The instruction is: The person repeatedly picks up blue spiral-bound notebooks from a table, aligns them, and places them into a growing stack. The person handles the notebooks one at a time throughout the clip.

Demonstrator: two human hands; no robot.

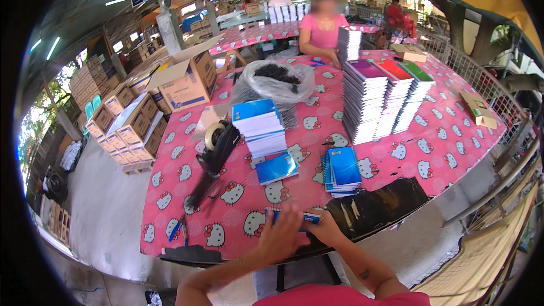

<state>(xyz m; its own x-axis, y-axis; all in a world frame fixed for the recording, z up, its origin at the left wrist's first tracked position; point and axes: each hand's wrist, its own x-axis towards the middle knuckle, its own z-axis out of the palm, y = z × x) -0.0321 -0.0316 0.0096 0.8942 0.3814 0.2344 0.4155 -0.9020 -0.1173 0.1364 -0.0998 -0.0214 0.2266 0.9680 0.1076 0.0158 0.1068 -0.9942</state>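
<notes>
My left hand (281,236) and my right hand (324,226) meet at the near table edge, both closed around a small blue notebook (309,216) that lies flat between them; the left hand looks blurred. Just beyond them lies a short pile of blue notebooks (342,171), and a single blue notebook (276,168) sits to its left. A taller stack of blue-covered notebooks (259,126) stands behind that. The table wears a pink cartoon-cat cloth (408,153).
A black tape dispenser (216,147) lies left of the stacks. Three tall spiral notebook stacks (381,100) rise at right, a plastic bag of dark parts (276,82) behind. Black sheet (378,207) at the edge. A person in pink (322,28) works opposite. Cardboard boxes (130,124) fill the left floor.
</notes>
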